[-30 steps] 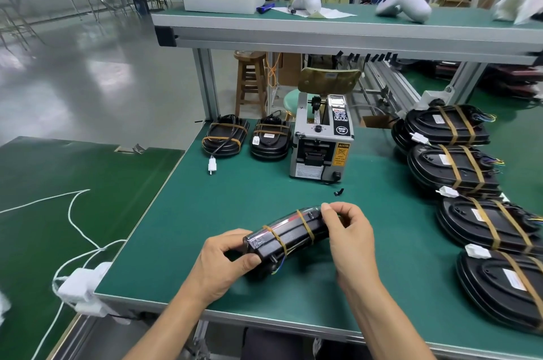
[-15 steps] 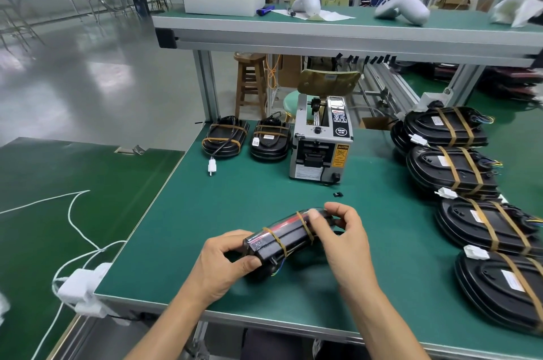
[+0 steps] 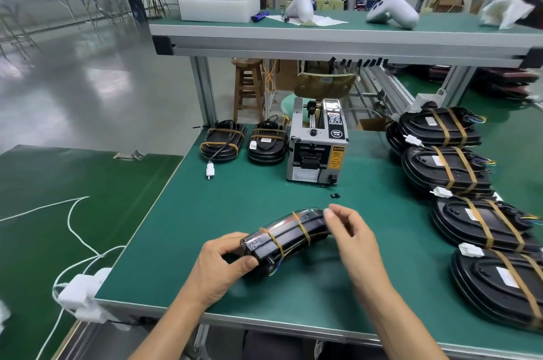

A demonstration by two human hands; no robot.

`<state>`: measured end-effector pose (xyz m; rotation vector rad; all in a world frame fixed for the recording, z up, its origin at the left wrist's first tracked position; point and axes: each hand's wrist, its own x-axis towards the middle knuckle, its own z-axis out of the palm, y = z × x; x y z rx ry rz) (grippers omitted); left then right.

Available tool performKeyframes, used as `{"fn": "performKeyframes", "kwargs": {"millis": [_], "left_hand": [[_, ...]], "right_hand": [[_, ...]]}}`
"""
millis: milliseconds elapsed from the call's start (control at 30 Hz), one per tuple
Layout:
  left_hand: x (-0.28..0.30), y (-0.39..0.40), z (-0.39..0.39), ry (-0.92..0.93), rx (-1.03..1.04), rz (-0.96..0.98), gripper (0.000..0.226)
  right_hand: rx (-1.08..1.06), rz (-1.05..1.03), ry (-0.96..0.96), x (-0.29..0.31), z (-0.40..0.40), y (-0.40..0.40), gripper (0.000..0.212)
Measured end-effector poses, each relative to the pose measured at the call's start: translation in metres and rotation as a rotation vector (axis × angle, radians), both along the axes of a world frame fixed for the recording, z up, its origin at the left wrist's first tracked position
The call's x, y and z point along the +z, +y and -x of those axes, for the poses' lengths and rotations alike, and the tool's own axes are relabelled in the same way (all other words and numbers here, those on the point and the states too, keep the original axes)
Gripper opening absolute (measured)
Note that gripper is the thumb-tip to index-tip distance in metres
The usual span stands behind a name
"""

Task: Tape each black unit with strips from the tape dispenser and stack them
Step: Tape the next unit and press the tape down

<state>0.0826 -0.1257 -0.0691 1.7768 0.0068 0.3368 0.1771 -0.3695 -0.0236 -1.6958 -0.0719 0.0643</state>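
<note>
A black unit (image 3: 288,237) wrapped with two tan tape strips is held tilted just above the green table (image 3: 205,227) near its front edge. My left hand (image 3: 226,262) grips its left end, where coloured wires stick out. My right hand (image 3: 352,237) is at the unit's right end with fingers loosely curled and a fingertip at its upper edge; it looks blurred. The grey tape dispenser (image 3: 317,151) stands behind, at the middle of the table. Several taped black units (image 3: 446,171) lie in a row of stacks along the right side.
Two more taped units (image 3: 223,142) (image 3: 267,145) sit left of the dispenser, one with a white plug (image 3: 210,173). A small black bit (image 3: 335,196) lies in front of the dispenser. An upper shelf (image 3: 323,36) overhangs the back. White cables and an adapter (image 3: 85,292) hang at the left edge.
My right hand slid along the unit's right end and its fingers have loosened from pressing the tape. The left hand keeps its grip; the unit has barely moved.
</note>
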Motion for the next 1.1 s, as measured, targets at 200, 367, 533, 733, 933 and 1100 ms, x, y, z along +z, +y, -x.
{"fn": "performKeyframes", "kwargs": {"millis": [200, 367, 533, 733, 933, 1100], "left_hand": [[0.000, 0.001, 0.000, 0.011, 0.007, -0.016, 0.060], [-0.002, 0.003, -0.002, 0.024, 0.007, -0.028, 0.060], [0.005, -0.002, 0.004, 0.033, 0.032, -0.059, 0.043], [0.001, 0.002, 0.003, 0.007, 0.055, 0.074, 0.097], [0.000, 0.000, 0.002, 0.010, 0.004, 0.061, 0.115], [0.004, -0.001, 0.006, -0.003, 0.106, -0.122, 0.066]], "right_hand": [[0.223, 0.288, -0.170, -0.008, -0.020, -0.027, 0.062], [0.603, 0.459, -0.206, 0.007, -0.040, -0.023, 0.072], [0.569, 0.484, -0.322, 0.026, -0.040, -0.020, 0.050], [0.503, 0.661, -0.639, 0.077, -0.028, -0.016, 0.060], [0.540, 0.960, -0.810, 0.108, -0.013, 0.028, 0.070], [0.695, 1.048, -0.977, 0.116, 0.003, 0.067, 0.069]]}}
